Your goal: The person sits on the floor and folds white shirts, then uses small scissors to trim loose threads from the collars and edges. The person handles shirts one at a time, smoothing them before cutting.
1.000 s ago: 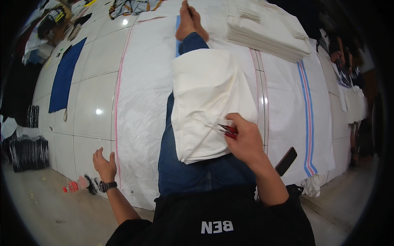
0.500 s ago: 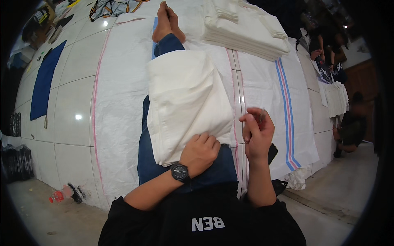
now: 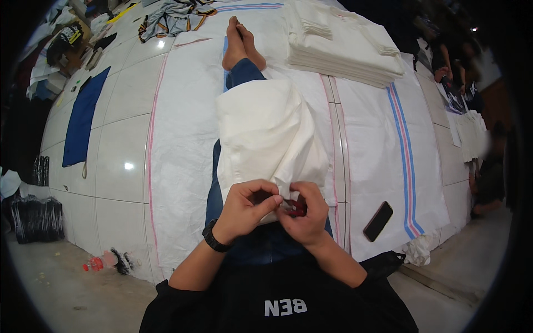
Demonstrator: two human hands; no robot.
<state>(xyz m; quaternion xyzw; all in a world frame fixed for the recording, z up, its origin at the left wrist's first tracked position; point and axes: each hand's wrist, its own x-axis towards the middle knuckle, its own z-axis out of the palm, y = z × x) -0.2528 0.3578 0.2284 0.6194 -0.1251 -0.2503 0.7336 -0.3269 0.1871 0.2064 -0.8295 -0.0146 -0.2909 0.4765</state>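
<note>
A folded piece of white cloth (image 3: 261, 133) lies across my legs, its near edge gathered into creases. At that edge my left hand (image 3: 242, 211) is closed, thumb and forefinger pinching the fabric. Close against it, my right hand (image 3: 306, 213) is curled around a small dark red tool (image 3: 296, 207). Most of this tool is hidden by the fingers, so its exact kind does not show. Both hands meet over my lap, fingertips almost touching.
A tall stack of folded white cloth (image 3: 344, 47) stands at the far right. A black phone (image 3: 378, 221) lies on white sheeting (image 3: 369, 161) to my right. Blue cloth (image 3: 86, 116) and a clear bottle with a red cap (image 3: 95, 263) are on the left. Another person (image 3: 444, 61) sits at the right edge.
My right hand has moved left from beside the cloth to its near edge, meeting my left hand. The left has shifted from resting on the cloth to pinching it. The phone is now uncovered.
</note>
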